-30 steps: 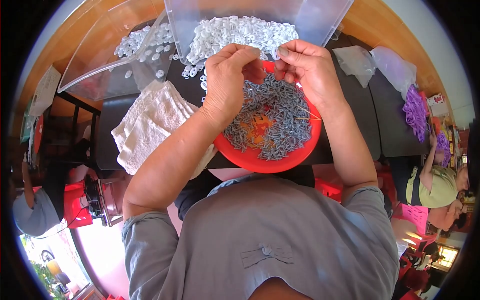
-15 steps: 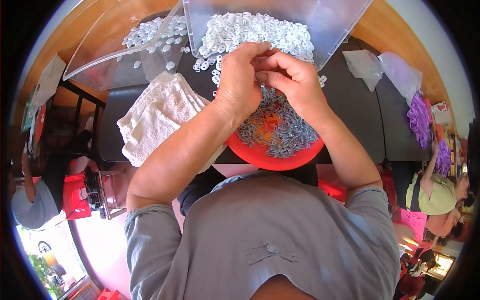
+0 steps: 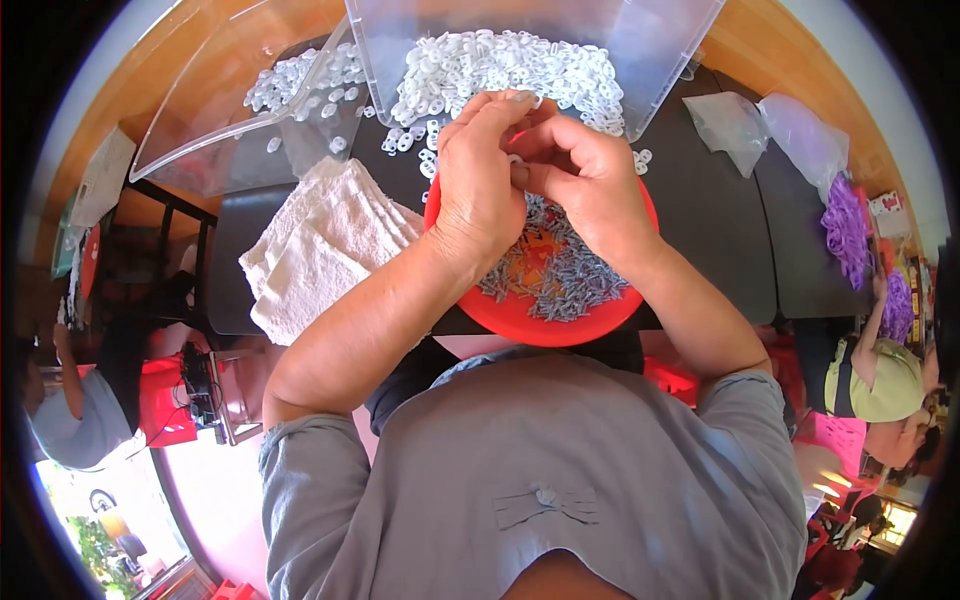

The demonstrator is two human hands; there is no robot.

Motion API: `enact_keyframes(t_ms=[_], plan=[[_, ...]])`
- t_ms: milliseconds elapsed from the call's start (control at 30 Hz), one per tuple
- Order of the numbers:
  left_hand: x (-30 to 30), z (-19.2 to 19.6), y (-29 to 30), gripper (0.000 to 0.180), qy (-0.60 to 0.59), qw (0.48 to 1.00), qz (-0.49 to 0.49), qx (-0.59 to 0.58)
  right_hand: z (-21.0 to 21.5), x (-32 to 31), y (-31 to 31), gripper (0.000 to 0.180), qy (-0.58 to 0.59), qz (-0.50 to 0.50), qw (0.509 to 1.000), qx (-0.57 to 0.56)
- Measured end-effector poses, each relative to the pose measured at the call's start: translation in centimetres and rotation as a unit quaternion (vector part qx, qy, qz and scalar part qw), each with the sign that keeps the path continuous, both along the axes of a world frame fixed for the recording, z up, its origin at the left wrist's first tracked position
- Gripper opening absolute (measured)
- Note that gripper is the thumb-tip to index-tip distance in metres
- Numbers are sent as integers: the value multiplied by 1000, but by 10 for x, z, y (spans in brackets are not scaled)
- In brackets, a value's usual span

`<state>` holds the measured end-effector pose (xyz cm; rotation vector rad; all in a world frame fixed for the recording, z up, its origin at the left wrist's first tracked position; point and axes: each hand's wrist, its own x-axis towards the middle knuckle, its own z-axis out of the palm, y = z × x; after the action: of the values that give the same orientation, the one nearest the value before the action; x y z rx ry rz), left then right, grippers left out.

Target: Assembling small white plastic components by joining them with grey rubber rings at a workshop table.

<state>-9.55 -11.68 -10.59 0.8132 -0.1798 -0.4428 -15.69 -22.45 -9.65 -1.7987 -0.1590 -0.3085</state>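
Note:
My left hand (image 3: 482,170) and my right hand (image 3: 590,175) meet above the far part of a red plastic bowl (image 3: 545,332). The fingers of both are bent and closed, with fingertips pinched together. A speck of white shows at the fingertips, but what they hold is mostly hidden. Small grey metal screws or nails (image 3: 575,290) lie loose in the bowl. Just beyond my hands, a heap of small white plastic pieces with holes (image 3: 510,62) fills the mouth of a clear plastic bin (image 3: 665,55). Several more lie scattered around the bowl's far edge.
A folded white towel (image 3: 325,250) lies left of the bowl on the dark table (image 3: 705,240). Behind it, a second clear container (image 3: 200,130) stands near more white pieces. Plastic bags (image 3: 730,130) and purple strips (image 3: 848,230) are at right. Other people sit on both sides.
My hands stay together over the bowl, with only a slight shift of the fingers. The whole view has moved a little.

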Motion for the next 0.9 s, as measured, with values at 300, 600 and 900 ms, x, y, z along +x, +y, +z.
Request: enact_keyframes(t_ms=[300, 600, 900], plan=[[-2, 2, -4, 15, -107, 990, 69, 54, 18, 2, -35, 11, 38, -46, 992, 115], [-7, 0, -6, 15, -188, 973, 44, 130, 20, 3, -53, 14, 36, -43, 987, 149], [-8, 1, -4, 15, -227, 960, 52, 152, 21, 1, -50, 15, 36, -48, 988, 142]])
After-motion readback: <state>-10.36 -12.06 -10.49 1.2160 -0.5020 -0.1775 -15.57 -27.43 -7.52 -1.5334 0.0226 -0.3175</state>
